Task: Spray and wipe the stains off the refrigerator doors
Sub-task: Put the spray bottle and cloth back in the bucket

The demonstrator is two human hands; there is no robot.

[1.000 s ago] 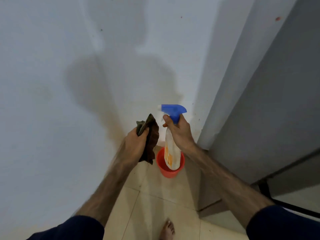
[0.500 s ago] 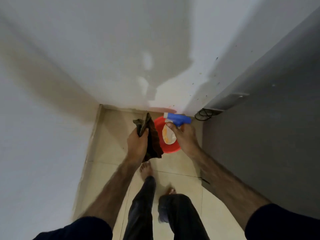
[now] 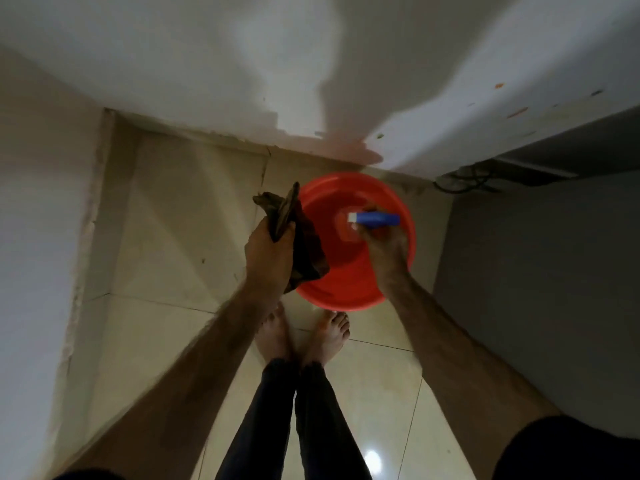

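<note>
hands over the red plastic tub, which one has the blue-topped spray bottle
The right hand holds the blue-topped spray bottle, inside the rim of the red plastic tub. The left hand grips a dark brown cloth at the tub's left edge instead.

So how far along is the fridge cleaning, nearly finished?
Hard to call it finished. The right hand holds the spray bottle over the red bucket, and the left hand grips the dark cloth. The grey fridge side is barely in view, its doors unseen, and orange specks remain nearby.
</note>
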